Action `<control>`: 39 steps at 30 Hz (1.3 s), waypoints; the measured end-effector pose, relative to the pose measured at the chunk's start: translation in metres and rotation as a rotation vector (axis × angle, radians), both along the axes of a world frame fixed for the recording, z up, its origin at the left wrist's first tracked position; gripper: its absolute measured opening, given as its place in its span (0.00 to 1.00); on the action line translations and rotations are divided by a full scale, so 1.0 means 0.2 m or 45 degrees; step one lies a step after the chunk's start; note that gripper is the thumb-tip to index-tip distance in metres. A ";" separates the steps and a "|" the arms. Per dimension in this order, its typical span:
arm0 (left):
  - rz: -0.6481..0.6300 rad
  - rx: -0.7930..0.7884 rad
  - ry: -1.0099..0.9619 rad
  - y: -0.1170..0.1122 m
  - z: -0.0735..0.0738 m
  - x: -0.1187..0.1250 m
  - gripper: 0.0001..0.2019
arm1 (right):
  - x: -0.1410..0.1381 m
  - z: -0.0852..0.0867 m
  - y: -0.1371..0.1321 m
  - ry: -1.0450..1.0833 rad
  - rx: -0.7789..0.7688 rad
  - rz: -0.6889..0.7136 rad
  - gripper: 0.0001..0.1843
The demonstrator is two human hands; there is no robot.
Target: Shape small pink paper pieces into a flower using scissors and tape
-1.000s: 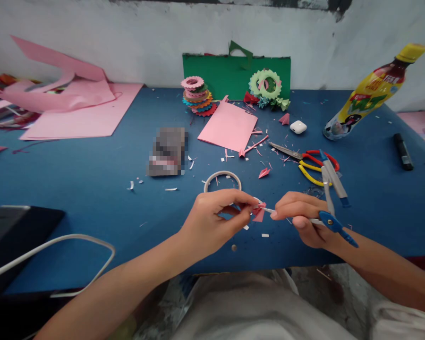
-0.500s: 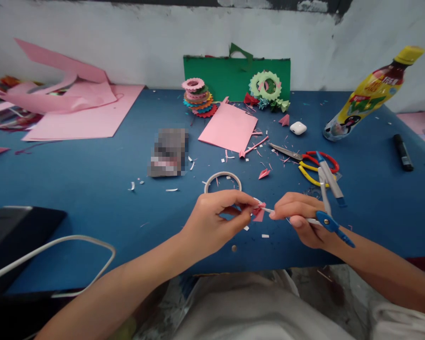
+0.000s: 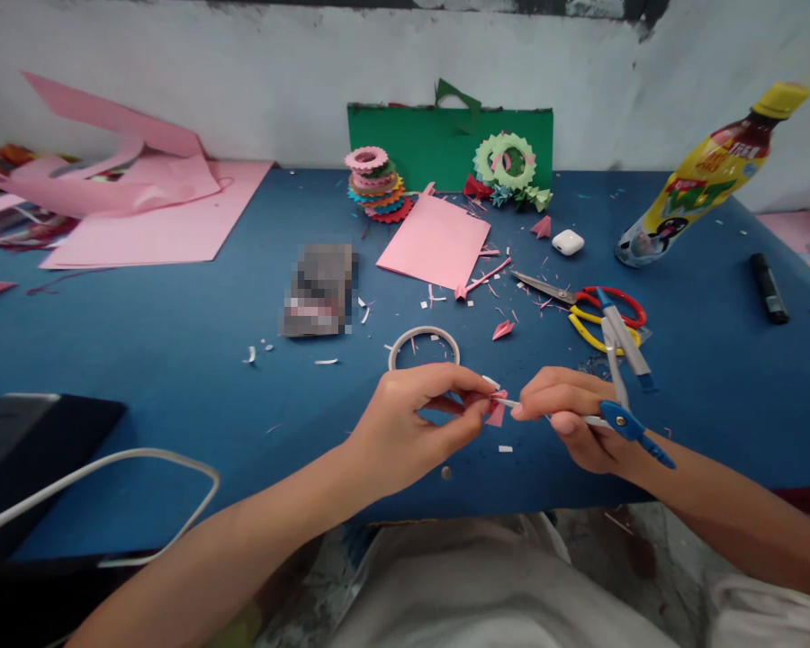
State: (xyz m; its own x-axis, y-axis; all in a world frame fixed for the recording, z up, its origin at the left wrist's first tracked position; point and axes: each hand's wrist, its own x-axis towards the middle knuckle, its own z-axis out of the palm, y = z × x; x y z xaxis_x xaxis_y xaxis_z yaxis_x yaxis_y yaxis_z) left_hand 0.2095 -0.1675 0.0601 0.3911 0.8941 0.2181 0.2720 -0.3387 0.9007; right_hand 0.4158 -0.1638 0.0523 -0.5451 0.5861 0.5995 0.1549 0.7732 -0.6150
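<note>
Your left hand (image 3: 411,427) pinches the pink paper piece (image 3: 497,414) just above the near part of the table (image 3: 351,396), while your right hand (image 3: 577,412) grasps the compass (image 3: 622,421), its pale tip at the paper. The piece seems partly shaped; two folded pieces (image 3: 503,329) lying beyond look already formed, and how many remain you cannot tell from here. Count one compass, one pair of scissors (image 3: 567,297), one pale tape ring (image 3: 424,330), one bottle (image 3: 698,184) and one pink square sheet (image 3: 436,241).
</note>
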 end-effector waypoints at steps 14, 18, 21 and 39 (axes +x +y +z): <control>-0.004 0.027 0.031 0.01 0.00 0.00 0.05 | 0.01 -0.05 0.00 -0.057 0.025 0.037 0.14; 0.013 0.028 0.045 0.01 -0.01 0.01 0.05 | 0.00 -0.05 0.00 -0.024 0.009 0.010 0.14; 0.023 0.038 0.059 0.02 -0.01 0.01 0.06 | -0.01 -0.04 0.00 -0.004 0.015 -0.021 0.14; -0.042 0.242 0.172 0.04 -0.04 -0.01 0.06 | -0.05 -0.09 0.03 0.086 -0.334 -0.208 0.05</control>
